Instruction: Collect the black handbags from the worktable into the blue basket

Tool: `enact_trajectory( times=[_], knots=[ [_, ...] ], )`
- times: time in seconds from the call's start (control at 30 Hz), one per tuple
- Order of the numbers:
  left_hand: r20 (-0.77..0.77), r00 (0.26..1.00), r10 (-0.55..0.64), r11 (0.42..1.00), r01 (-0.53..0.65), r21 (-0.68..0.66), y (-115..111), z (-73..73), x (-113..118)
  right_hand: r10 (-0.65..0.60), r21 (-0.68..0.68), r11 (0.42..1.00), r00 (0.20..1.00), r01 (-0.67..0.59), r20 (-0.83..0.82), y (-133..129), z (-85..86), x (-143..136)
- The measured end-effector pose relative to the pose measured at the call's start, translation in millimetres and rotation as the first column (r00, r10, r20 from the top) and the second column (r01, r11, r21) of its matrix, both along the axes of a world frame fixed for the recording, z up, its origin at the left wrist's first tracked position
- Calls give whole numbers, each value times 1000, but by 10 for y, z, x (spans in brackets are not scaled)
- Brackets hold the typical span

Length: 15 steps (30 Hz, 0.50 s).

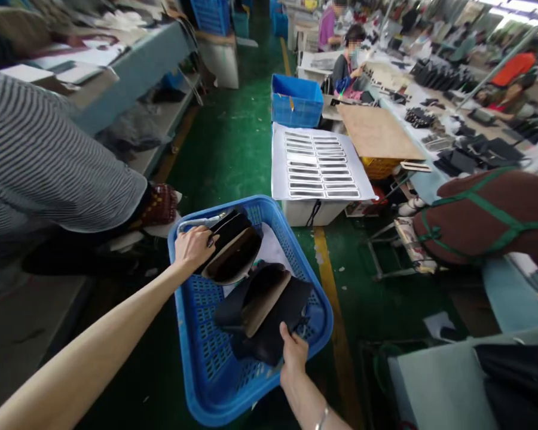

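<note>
Head view, looking down: a blue basket (192,310) sits over the green floor (233,149), and both hands are on it. The left hand (195,246) is at the basket's far left rim, fingers curled shut around the rim edge and touching the top of a dark stack (233,251) of leather pieces lying in the basket's far half. The right hand (293,355) is at the basket's near right side, fingers closed on the edge of a black piece (278,322) that lies in the basket's near half, with a tan-lined piece (264,298) resting on top of it. A white sheet (271,248) shows under the leather, against the basket's floor. Just left of the basket stands a person in a striped shirt (40,161). Beyond the basket, a white board (318,164) with rows of dark strips lies on a box, and past that sits a blue crate (296,101). Right of the basket, a brown bundle (488,215) tied with green strap rests at a table's edge.
</note>
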<state>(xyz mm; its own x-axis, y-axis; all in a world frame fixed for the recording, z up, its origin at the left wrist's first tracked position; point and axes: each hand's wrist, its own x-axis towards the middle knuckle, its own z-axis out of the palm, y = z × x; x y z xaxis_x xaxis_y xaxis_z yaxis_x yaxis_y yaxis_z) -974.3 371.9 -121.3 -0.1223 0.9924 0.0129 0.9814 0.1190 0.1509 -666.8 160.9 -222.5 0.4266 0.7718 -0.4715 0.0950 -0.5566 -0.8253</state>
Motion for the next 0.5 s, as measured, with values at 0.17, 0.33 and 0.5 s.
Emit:
enact_trajectory(
  times=[0.17, 0.33, 0.5],
  knots=[
    [63, 973, 224, 969, -215, -124, -570, -756, 60, 207, -130, 975, 941, -178, 268, 463, -465, 452],
    [155, 914, 376, 907, -329, -264, -1204, -1324, 565, 471, -192, 881, 766, -432, 437, 981, -593, 661],
    [188, 785, 591, 765, -470, -441, -1579, -1666, 966, 618, -206, 749, 550, -630, 562, 1012, -479, 363]
  ],
)
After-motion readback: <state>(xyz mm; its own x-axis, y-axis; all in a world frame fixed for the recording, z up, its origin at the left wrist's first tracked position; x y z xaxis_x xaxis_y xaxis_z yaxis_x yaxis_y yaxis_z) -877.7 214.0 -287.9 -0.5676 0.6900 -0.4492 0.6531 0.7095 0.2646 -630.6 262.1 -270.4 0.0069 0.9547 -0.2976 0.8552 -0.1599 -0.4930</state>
